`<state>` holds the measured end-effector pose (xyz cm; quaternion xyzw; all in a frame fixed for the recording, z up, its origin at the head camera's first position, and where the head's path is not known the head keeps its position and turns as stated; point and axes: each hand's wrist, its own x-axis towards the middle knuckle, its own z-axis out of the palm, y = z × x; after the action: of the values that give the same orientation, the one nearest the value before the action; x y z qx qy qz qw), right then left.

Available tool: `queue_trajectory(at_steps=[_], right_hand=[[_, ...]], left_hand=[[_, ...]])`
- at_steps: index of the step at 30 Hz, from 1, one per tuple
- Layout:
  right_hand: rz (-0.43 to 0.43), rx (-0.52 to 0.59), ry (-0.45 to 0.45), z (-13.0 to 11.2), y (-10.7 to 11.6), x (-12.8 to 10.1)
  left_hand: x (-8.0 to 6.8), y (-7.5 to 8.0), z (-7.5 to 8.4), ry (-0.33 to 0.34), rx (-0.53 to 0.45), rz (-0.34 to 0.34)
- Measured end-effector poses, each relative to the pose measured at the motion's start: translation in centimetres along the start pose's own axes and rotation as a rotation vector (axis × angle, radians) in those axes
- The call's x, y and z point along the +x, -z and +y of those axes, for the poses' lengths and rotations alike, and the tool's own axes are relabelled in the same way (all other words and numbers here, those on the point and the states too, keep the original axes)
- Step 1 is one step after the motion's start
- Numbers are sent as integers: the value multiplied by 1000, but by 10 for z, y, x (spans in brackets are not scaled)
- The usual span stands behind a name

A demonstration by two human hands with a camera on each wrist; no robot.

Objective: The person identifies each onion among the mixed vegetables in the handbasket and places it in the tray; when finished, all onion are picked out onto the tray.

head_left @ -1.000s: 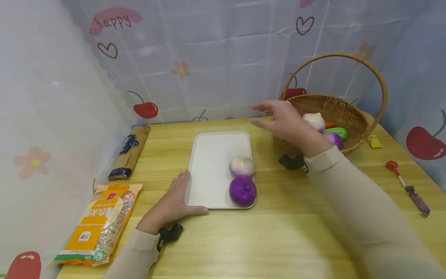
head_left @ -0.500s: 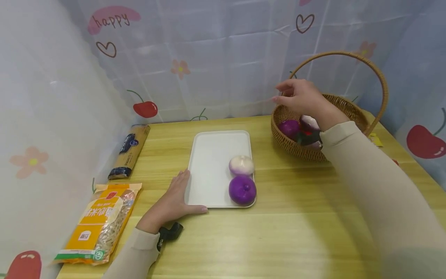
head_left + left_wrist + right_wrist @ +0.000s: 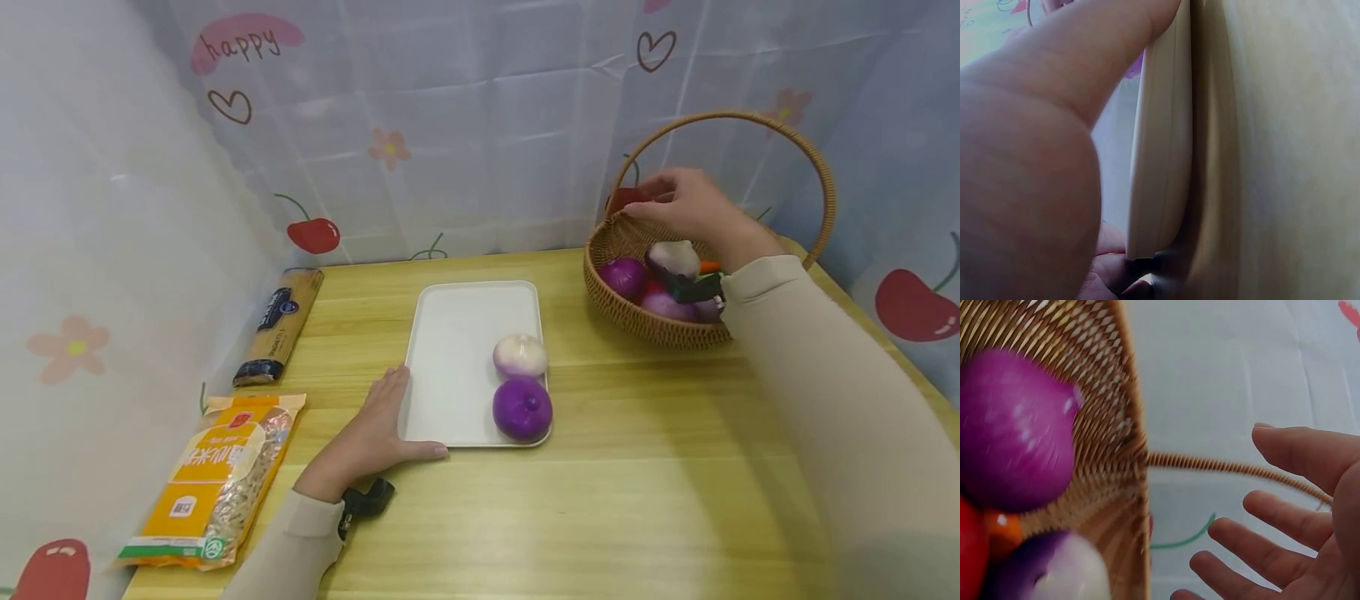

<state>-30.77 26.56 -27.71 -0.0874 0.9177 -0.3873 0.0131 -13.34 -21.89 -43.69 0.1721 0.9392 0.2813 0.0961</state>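
Note:
My left hand (image 3: pixel 378 431) lies flat on the wooden table, its fingers against the near-left corner of a white tray (image 3: pixel 457 333); the left wrist view shows the thumb against the tray rim (image 3: pixel 1160 156). On the tray's right side sit a white-and-purple onion (image 3: pixel 520 356) and a purple onion (image 3: pixel 522 408). My right hand (image 3: pixel 686 208) hovers with its fingers spread over the wicker basket (image 3: pixel 652 329), holding nothing. The basket holds a purple onion (image 3: pixel 622 275) (image 3: pixel 1013 431), a white-purple one (image 3: pixel 673 257) (image 3: pixel 1054 569), and red and orange pieces.
A yellow bag of grain (image 3: pixel 217 479) and a long pasta packet (image 3: pixel 279 325) lie at the table's left. Patterned curtain walls close in the left, back and right sides. The basket's tall handle (image 3: pixel 750 121) arches over my right hand.
My right hand has moved from beside the basket's left edge to over its inside, under the handle. The left hand and tray have stayed still.

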Motion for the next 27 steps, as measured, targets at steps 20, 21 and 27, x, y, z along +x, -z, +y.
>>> queue_trajectory(at_steps=[20, 21, 27], right_hand=[[-44, -116, -84, 32, 14, -8], [-45, -115, -87, 32, 14, -8], [-53, -125, -82, 33, 14, -8]], left_hand=[[0, 1, -2, -12, 14, 6], [0, 1, -2, -11, 14, 6], [0, 1, -1, -2, 11, 5]])
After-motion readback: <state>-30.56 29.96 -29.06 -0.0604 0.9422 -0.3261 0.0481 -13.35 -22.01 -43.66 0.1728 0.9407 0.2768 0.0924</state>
